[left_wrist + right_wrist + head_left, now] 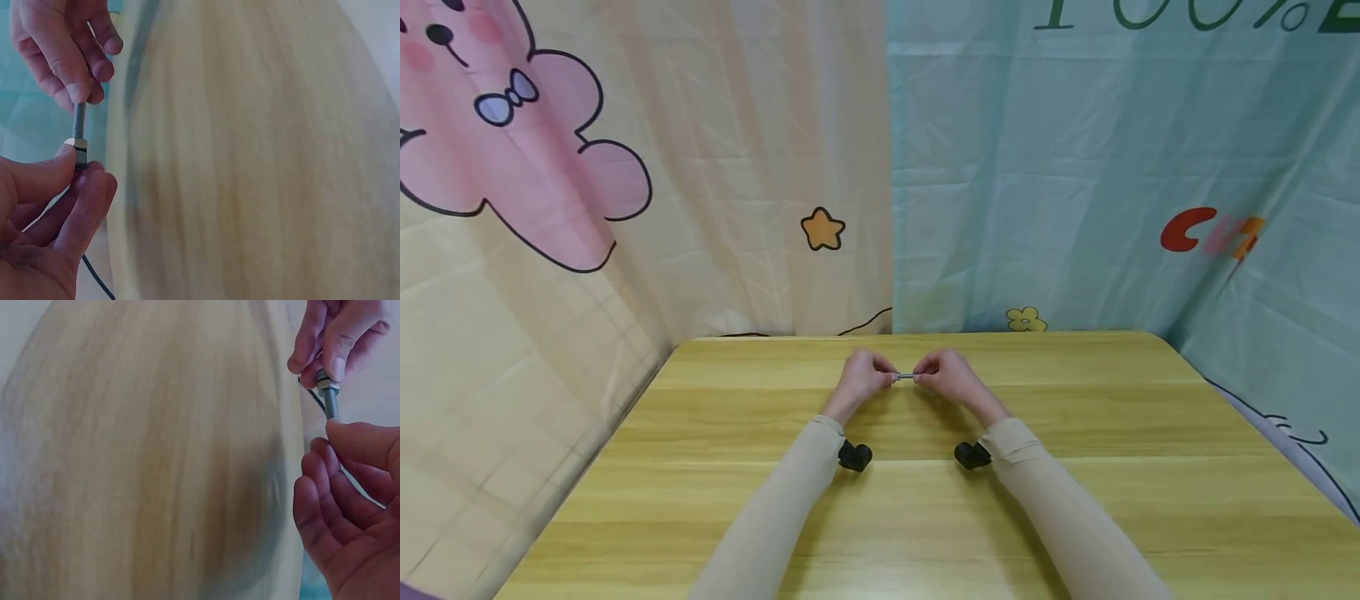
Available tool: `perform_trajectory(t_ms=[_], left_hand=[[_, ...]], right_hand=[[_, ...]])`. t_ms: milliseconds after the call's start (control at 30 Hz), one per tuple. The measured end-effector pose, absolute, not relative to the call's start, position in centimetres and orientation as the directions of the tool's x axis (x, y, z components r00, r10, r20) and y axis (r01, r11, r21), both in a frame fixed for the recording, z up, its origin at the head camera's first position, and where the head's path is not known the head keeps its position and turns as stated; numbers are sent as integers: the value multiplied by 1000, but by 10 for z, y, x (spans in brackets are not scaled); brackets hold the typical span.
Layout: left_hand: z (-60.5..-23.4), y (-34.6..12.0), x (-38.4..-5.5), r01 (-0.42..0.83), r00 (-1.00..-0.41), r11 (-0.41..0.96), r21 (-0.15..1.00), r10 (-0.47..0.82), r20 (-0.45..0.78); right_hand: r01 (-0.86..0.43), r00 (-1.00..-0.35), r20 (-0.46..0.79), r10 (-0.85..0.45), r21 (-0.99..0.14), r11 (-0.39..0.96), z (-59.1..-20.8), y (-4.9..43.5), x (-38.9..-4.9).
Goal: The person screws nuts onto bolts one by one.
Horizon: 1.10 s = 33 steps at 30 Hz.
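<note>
A small metal bolt (906, 376) lies level between both hands over the far part of the table in the head view. My left hand (863, 377) pinches it at its head end between thumb and fingers. The other end is pinched by my right hand (951, 377), which hides the tip. In the left wrist view the grey threaded shank (79, 120) shows between the hands, with a hex nut (76, 143) sitting close to the bolt head. The right wrist view shows the same nut (328, 384) beside the left thumb.
The wooden table (910, 517) runs beneath both forearms. Black devices (854, 456) are worn at the wrists. Printed curtains (760, 167) stand behind the table's far edge and along its sides. A thin dark line (97, 278) shows beyond the table edge.
</note>
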<state>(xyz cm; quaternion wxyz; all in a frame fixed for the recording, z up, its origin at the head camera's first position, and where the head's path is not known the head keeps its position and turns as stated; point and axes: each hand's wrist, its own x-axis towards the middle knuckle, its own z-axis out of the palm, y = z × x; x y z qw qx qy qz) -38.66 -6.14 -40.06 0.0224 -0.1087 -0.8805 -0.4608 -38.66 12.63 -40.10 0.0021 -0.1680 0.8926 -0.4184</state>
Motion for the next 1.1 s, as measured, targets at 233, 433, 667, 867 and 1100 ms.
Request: perform_trajectory(t_ms=[233, 433, 667, 867, 1100], left_hand=[[-413, -62, -390, 230, -971, 636, 737, 199, 131], [-414, -59, -391, 228, -972, 653, 722, 197, 129], [-412, -55, -391, 255, -964, 653, 713, 223, 141], [-413, -60, -390, 245, -965, 610, 754, 227, 131], [-417, -68, -390, 163, -983, 565, 808, 167, 82]], right_hand=[[-235, -953, 40, -299, -720, 653, -408, 123, -390], [-229, -957, 27, -288, -681, 696, -405, 122, -391], [-212, -966, 26, -258, -653, 727, -402, 125, -389], [-204, -967, 23, -254, -668, 716, -404, 125, -389], [-223, -961, 46, -271, -711, 667, -408, 127, -384]])
